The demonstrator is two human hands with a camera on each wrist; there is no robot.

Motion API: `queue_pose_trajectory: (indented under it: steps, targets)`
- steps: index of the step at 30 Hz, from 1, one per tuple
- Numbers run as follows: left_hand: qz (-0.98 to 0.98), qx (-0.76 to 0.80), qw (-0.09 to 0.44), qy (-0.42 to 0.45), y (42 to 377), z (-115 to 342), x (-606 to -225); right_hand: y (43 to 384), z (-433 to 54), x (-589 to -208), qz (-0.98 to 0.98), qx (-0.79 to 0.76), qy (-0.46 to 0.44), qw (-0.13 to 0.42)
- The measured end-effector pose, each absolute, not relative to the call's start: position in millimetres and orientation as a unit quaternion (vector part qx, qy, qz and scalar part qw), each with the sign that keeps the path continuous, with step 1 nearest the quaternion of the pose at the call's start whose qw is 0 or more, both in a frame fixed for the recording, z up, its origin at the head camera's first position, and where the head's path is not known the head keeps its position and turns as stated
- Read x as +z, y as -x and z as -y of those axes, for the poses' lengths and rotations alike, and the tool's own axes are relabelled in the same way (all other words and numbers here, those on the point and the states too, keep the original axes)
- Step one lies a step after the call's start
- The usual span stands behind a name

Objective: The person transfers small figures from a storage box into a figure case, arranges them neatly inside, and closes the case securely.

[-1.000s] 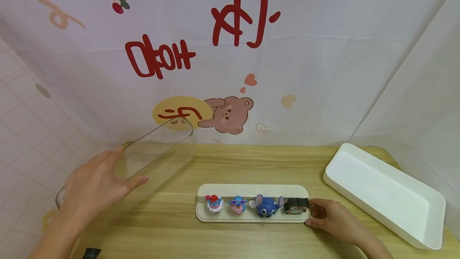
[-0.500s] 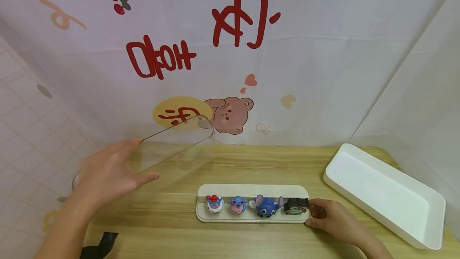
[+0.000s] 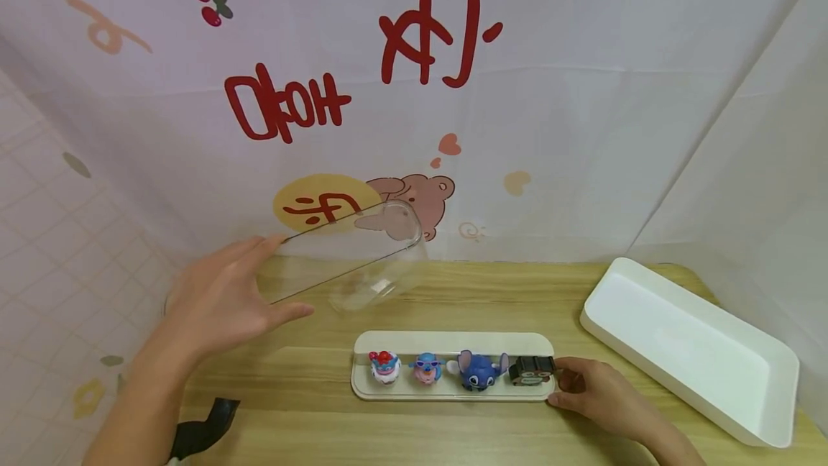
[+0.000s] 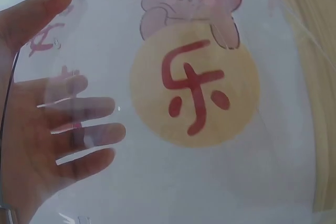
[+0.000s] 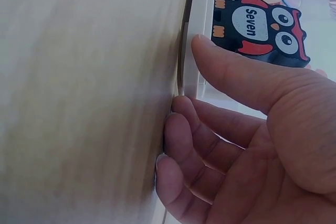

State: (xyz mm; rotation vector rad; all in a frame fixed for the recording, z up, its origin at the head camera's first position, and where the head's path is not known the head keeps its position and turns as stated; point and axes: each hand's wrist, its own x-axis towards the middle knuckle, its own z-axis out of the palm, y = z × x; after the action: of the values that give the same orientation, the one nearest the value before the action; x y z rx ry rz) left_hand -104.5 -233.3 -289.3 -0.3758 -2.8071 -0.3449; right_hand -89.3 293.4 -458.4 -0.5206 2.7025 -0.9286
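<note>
My left hand (image 3: 226, 300) holds a long clear plastic cover (image 3: 349, 254) raised and tilted above the table, thumb and fingers spread across its width. In the left wrist view, the fingers (image 4: 89, 135) show through the transparent wall. A cream display base (image 3: 453, 341) lies ahead, bearing a row of small figures: a cake-like one (image 3: 385, 367), a blue-and-pink one with sunglasses (image 3: 427, 368), a blue big-eared one (image 3: 479, 371) and a black-and-red owl (image 5: 260, 27) marked "Seven". My right hand (image 3: 601, 394) grips the base's right end, thumb against its rim beside the owl.
A shallow white tray (image 3: 692, 351) stands at an angle on the right of the wooden table (image 3: 453, 437). A printed white cloth (image 3: 582, 128) forms the back and sides. A black strap (image 3: 207, 430) hangs by the left forearm.
My left hand has carried the clear cover to the right, nearer the display base, and its slant has become flatter. The right hand and the figures have stayed in place.
</note>
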Motion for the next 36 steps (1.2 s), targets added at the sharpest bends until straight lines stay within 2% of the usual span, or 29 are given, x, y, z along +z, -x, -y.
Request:
queue_pose_trajectory:
  steps: [10, 21, 36]
  targets:
    - [0.964, -0.146, 0.134, 0.177, 108, 208, -283, 90, -294, -459, -0.926, -0.314, 0.175, 0.119]
    - [0.945, -0.154, 0.172, 0.23, 116, 184, -280, 89, -294, -460, -0.923, -0.319, 0.188, 0.109]
    - [0.922, -0.161, 0.182, 0.301, 120, 151, -261, 89, -293, -461, -0.926, -0.313, 0.181, 0.111]
